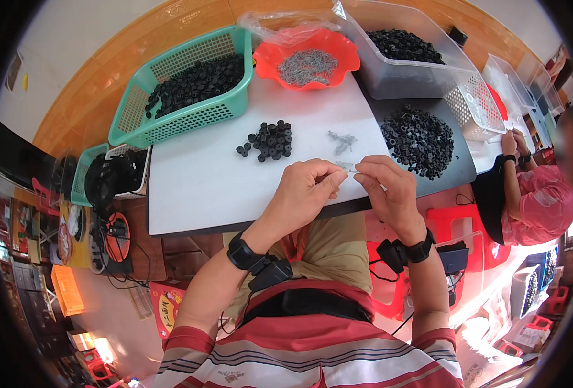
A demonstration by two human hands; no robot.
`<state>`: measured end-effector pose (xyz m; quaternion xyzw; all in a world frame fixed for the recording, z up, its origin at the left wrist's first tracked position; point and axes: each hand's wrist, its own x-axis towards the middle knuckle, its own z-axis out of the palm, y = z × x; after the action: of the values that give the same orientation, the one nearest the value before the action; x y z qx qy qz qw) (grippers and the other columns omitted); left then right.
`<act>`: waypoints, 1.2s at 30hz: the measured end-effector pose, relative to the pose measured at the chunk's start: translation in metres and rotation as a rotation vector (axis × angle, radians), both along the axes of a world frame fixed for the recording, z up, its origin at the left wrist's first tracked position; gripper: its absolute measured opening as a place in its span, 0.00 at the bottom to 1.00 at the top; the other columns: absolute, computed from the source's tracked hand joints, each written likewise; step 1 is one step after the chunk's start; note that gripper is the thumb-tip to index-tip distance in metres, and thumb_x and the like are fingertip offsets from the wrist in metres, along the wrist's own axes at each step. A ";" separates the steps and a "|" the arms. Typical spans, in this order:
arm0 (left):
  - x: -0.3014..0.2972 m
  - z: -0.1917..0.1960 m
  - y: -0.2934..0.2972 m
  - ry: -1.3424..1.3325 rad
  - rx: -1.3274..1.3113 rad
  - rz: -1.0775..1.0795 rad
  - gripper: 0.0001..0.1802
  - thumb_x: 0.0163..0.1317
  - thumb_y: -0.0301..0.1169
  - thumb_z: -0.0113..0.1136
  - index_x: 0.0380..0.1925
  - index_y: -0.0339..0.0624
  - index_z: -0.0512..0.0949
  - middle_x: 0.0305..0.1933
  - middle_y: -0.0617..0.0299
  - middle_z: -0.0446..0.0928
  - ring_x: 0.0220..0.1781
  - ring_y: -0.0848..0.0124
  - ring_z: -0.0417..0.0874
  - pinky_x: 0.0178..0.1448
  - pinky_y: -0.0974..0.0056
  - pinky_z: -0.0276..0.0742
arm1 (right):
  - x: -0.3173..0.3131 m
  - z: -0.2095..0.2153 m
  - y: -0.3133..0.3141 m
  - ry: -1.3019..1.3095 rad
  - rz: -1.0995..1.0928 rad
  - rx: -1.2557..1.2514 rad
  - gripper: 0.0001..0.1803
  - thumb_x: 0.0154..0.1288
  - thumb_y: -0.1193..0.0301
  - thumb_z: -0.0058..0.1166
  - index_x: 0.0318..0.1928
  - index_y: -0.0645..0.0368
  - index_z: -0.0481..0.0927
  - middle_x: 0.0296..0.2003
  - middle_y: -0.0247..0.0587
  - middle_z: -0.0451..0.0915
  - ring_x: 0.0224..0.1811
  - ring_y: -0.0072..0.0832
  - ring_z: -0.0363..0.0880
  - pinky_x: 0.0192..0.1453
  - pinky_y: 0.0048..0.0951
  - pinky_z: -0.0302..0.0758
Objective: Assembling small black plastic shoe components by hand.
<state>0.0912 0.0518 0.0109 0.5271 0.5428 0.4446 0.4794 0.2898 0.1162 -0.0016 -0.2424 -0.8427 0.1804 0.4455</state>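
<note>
Close together over the white board (196, 194), near its front edge, my left hand (309, 187) and my right hand (391, 189) both pinch with thumb and fingers. A small, thin, grey pin-like piece (348, 167) shows between the two sets of fingertips; its exact shape is too small to make out. Just beyond lies a little heap of similar grey pieces (342, 141). A cluster of round black knob-like parts (272, 141) sits to the left of it. Right of my right hand, many small black parts (419, 142) are spread on a dark mat (462, 171).
Along the back stand a green basket (181, 119) of black parts, a red scalloped dish (260, 59) of grey pieces and a clear bin (403, 84) of black parts. A white basket (471, 107) is at right. Another person (542, 204) sits further right, near red stools (458, 223).
</note>
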 end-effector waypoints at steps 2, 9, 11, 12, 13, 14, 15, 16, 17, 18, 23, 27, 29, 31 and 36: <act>0.001 -0.001 0.000 -0.005 0.004 -0.007 0.16 0.74 0.35 0.63 0.45 0.30 0.85 0.38 0.61 0.84 0.35 0.76 0.85 0.41 0.71 0.82 | 0.000 -0.001 -0.001 0.010 0.000 -0.031 0.10 0.62 0.81 0.65 0.44 0.61 0.82 0.39 0.44 0.85 0.33 0.39 0.86 0.35 0.33 0.81; 0.003 -0.002 -0.001 0.003 0.015 0.028 0.15 0.74 0.35 0.63 0.45 0.31 0.85 0.38 0.61 0.84 0.35 0.76 0.85 0.41 0.70 0.81 | 0.001 -0.005 -0.007 0.120 0.054 -0.409 0.04 0.71 0.77 0.60 0.44 0.62 0.82 0.35 0.40 0.81 0.26 0.26 0.78 0.30 0.24 0.73; 0.003 -0.002 -0.001 0.005 0.023 0.057 0.14 0.73 0.35 0.64 0.44 0.31 0.85 0.37 0.62 0.84 0.35 0.76 0.84 0.41 0.69 0.81 | 0.001 -0.005 -0.008 0.175 0.078 -0.514 0.03 0.72 0.76 0.60 0.44 0.63 0.82 0.35 0.38 0.81 0.26 0.22 0.77 0.30 0.24 0.71; 0.003 -0.004 0.001 0.128 0.112 0.083 0.13 0.72 0.33 0.65 0.43 0.32 0.86 0.37 0.61 0.84 0.35 0.75 0.85 0.40 0.68 0.80 | 0.001 -0.005 -0.008 0.178 0.061 -0.525 0.04 0.72 0.76 0.60 0.44 0.63 0.82 0.35 0.38 0.80 0.27 0.21 0.76 0.30 0.24 0.72; 0.003 -0.006 0.002 0.251 0.200 0.110 0.11 0.70 0.32 0.66 0.41 0.32 0.86 0.37 0.60 0.85 0.35 0.74 0.85 0.40 0.68 0.80 | 0.002 -0.005 -0.008 0.180 0.045 -0.537 0.04 0.72 0.76 0.61 0.44 0.63 0.82 0.36 0.37 0.80 0.27 0.19 0.75 0.31 0.24 0.72; 0.004 -0.007 0.004 0.250 0.201 0.109 0.11 0.70 0.32 0.66 0.41 0.32 0.86 0.37 0.60 0.85 0.35 0.74 0.85 0.40 0.68 0.80 | 0.002 -0.006 -0.007 0.180 0.043 -0.537 0.04 0.72 0.76 0.61 0.44 0.63 0.82 0.36 0.37 0.80 0.27 0.19 0.75 0.31 0.24 0.72; 0.005 -0.007 0.005 0.337 0.270 0.145 0.10 0.68 0.30 0.67 0.40 0.33 0.87 0.38 0.58 0.85 0.35 0.71 0.86 0.40 0.66 0.80 | 0.002 -0.008 -0.006 0.171 0.010 -0.502 0.05 0.71 0.76 0.62 0.44 0.63 0.82 0.36 0.37 0.81 0.27 0.20 0.75 0.31 0.23 0.72; 0.006 -0.008 0.006 0.424 0.340 0.181 0.08 0.66 0.29 0.68 0.39 0.34 0.87 0.38 0.56 0.85 0.35 0.67 0.87 0.40 0.65 0.80 | 0.003 -0.009 -0.006 0.162 -0.024 -0.467 0.05 0.70 0.75 0.63 0.43 0.63 0.82 0.36 0.37 0.81 0.27 0.20 0.74 0.31 0.23 0.72; 0.006 -0.008 0.007 0.423 0.340 0.181 0.08 0.66 0.29 0.68 0.39 0.34 0.87 0.38 0.56 0.85 0.35 0.67 0.87 0.40 0.65 0.80 | 0.003 -0.010 -0.005 0.161 -0.025 -0.468 0.05 0.70 0.75 0.63 0.43 0.63 0.82 0.36 0.37 0.81 0.27 0.20 0.74 0.31 0.23 0.72; 0.006 -0.008 0.007 0.487 0.386 0.196 0.08 0.64 0.29 0.68 0.39 0.34 0.87 0.39 0.54 0.85 0.35 0.64 0.87 0.41 0.63 0.81 | 0.003 -0.010 -0.004 0.170 -0.024 -0.453 0.05 0.69 0.75 0.64 0.43 0.62 0.83 0.35 0.37 0.81 0.27 0.20 0.74 0.31 0.23 0.71; 0.006 -0.014 0.015 0.600 0.463 0.206 0.10 0.61 0.29 0.69 0.39 0.35 0.88 0.40 0.52 0.84 0.36 0.56 0.87 0.42 0.59 0.82 | 0.003 -0.009 -0.005 0.173 -0.035 -0.431 0.05 0.68 0.75 0.65 0.42 0.62 0.84 0.34 0.38 0.82 0.27 0.22 0.74 0.32 0.23 0.71; 0.006 -0.015 0.018 0.668 0.449 0.182 0.11 0.61 0.30 0.69 0.41 0.36 0.87 0.41 0.52 0.84 0.37 0.55 0.86 0.43 0.57 0.82 | 0.003 -0.009 -0.006 0.134 -0.046 -0.390 0.05 0.68 0.75 0.65 0.42 0.62 0.84 0.34 0.38 0.83 0.26 0.23 0.74 0.31 0.24 0.71; 0.005 -0.015 0.017 0.676 0.454 0.178 0.11 0.61 0.30 0.69 0.41 0.37 0.87 0.42 0.52 0.84 0.37 0.55 0.86 0.44 0.57 0.81 | 0.004 -0.009 -0.007 0.132 -0.043 -0.388 0.05 0.68 0.75 0.65 0.42 0.62 0.84 0.34 0.38 0.82 0.26 0.23 0.74 0.32 0.24 0.71; 0.003 -0.013 0.015 0.673 0.436 0.148 0.11 0.62 0.29 0.68 0.42 0.37 0.87 0.43 0.51 0.84 0.38 0.56 0.87 0.45 0.59 0.82 | 0.005 -0.009 -0.007 0.143 -0.045 -0.387 0.05 0.68 0.75 0.65 0.43 0.62 0.84 0.34 0.38 0.82 0.26 0.23 0.75 0.32 0.25 0.71; -0.004 -0.007 0.002 0.491 0.311 0.149 0.11 0.63 0.26 0.67 0.45 0.36 0.87 0.47 0.53 0.85 0.41 0.63 0.88 0.48 0.64 0.83 | 0.007 -0.007 -0.010 0.126 -0.053 -0.402 0.06 0.69 0.76 0.63 0.45 0.63 0.84 0.36 0.39 0.82 0.27 0.23 0.75 0.32 0.24 0.72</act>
<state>0.0871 0.0537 0.0044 0.6447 0.6050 0.4156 0.2137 0.2964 0.1063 -0.0089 -0.3366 -0.7535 0.3481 0.4447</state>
